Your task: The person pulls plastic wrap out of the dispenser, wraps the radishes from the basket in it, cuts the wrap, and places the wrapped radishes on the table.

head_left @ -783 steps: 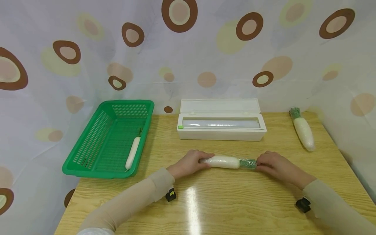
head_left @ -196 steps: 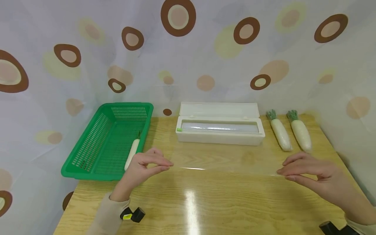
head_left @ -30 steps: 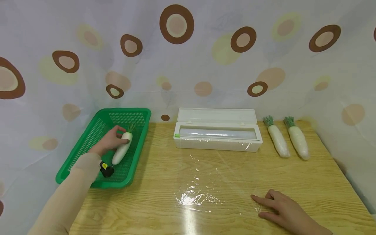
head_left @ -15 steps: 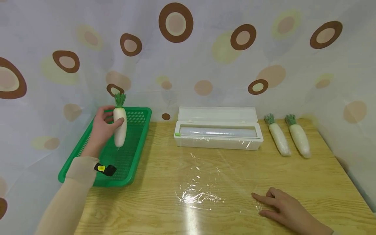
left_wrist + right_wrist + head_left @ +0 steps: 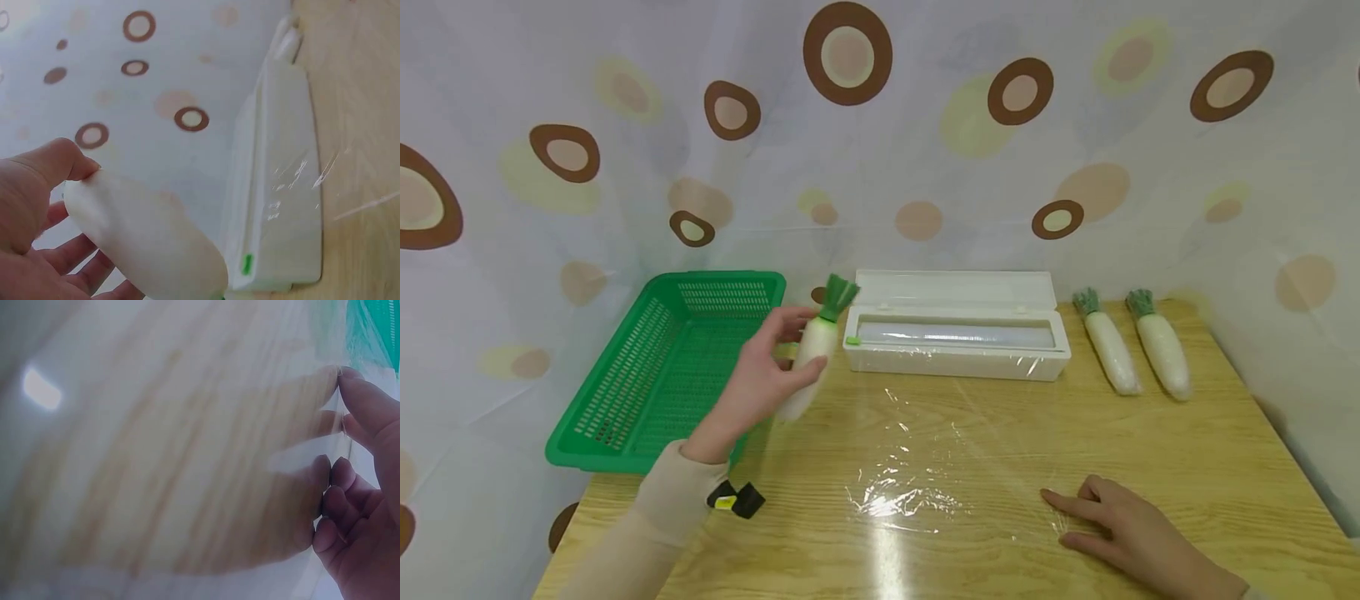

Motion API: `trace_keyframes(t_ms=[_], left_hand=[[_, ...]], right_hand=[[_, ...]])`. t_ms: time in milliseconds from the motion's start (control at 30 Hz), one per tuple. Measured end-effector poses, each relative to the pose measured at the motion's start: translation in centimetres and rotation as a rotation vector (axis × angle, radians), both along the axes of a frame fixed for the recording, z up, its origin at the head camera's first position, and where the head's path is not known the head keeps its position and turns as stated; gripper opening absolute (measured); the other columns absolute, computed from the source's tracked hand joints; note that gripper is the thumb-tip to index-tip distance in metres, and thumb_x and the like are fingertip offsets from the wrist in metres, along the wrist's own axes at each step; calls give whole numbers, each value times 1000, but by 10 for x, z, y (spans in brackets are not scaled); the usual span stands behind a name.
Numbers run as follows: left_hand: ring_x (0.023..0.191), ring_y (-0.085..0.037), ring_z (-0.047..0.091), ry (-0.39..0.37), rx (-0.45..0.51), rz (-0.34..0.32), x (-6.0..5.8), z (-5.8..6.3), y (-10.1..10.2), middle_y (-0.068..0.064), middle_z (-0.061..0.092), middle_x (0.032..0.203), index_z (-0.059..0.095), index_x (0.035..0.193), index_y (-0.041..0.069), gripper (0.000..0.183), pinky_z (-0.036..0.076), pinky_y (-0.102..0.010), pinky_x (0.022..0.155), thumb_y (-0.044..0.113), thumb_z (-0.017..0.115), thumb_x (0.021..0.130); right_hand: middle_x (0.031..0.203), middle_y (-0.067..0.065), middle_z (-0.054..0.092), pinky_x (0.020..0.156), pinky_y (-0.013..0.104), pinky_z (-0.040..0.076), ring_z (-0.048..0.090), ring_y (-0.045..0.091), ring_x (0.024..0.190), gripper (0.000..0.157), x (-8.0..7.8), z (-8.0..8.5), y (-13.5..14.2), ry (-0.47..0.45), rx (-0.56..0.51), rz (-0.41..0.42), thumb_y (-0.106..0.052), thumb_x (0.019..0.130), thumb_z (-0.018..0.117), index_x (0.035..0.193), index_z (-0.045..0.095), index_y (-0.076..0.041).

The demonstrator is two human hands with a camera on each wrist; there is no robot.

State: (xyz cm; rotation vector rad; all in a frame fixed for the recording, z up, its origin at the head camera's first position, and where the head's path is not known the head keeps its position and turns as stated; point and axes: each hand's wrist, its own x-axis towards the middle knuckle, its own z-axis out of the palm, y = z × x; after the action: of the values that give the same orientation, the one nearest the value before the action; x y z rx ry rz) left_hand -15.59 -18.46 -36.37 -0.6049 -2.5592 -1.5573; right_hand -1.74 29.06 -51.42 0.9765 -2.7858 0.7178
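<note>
My left hand [image 5: 758,379] grips a white radish [image 5: 818,340] with a short green top, its thumb on one side and fingers on the other. The radish is held tilted in the air between the basket and the film box; the left wrist view shows its smooth white body [image 5: 147,231]. A clear sheet of cling film [image 5: 925,467] lies spread on the table, wrinkled and glinting near its middle. On the film's right part rests my right hand [image 5: 1123,529], forefinger and thumb apart. In the right wrist view its fingertips touch the surface.
A green plastic basket [image 5: 597,461] stands at the left. Behind the film is a white cling film box [image 5: 958,364], lid raised, with the roll [image 5: 958,335] inside. Two wrapped radishes, one nearer the box [image 5: 1112,354] and another [image 5: 1163,357], lie back right.
My left hand has lifted the radish out of the basket and carried it right, past the basket's rim. My right hand stays on the film. Earlier, a second wrapped radish joined the one at right.
</note>
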Motion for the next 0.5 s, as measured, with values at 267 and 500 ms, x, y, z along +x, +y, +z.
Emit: trace_keyframes(t_ms=[267, 500], left_hand=[[110, -26, 63, 78, -197, -341, 22, -38, 72, -11, 67, 127, 58, 137, 4, 57, 58, -32, 84, 4, 82, 85], [120, -20, 62, 139, -590, -494, 42, -63, 125, -5, 66, 137, 57, 145, 11, 61, 53, -26, 90, 18, 81, 89]], right_hand=[[94, -25, 44, 60, 15, 35, 32, -9, 75, 56, 0, 1, -3, -4, 11, -7, -31, 87, 84, 140, 69, -21], [94, -26, 44, 60, 15, 35, 33, -10, 75, 55, -1, 4, -4, -7, 16, -2, -31, 88, 84, 140, 69, -21]])
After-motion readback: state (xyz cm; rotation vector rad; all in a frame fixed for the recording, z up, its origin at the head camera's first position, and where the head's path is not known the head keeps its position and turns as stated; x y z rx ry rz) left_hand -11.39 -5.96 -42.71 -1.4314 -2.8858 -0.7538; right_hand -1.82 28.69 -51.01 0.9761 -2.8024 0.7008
